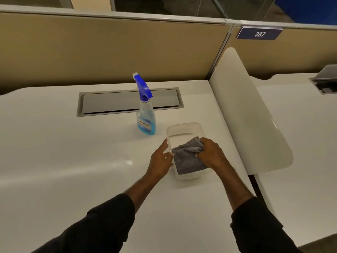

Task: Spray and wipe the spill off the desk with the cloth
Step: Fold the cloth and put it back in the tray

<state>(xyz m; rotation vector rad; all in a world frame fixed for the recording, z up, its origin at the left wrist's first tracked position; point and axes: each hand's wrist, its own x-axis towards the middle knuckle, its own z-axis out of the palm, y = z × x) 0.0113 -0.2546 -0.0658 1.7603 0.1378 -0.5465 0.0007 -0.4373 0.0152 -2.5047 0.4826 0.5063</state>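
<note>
A grey cloth (186, 159) lies inside a clear plastic container (184, 129) on the white desk (73, 161). My right hand (211, 152) is closed on the cloth's upper right part inside the container. My left hand (161, 159) rests flat against the container's left wall, fingers extended. A spray bottle (145, 114) with a blue trigger head and blue liquid stands upright just behind and left of the container. A faint wet sheen (127, 162) shows on the desk left of my left hand.
A grey cable hatch (127, 102) is set into the desk behind the bottle. Tan partition walls (109, 52) close the back. A white curved divider (249, 115) borders the desk on the right, with a neighbouring desk beyond it.
</note>
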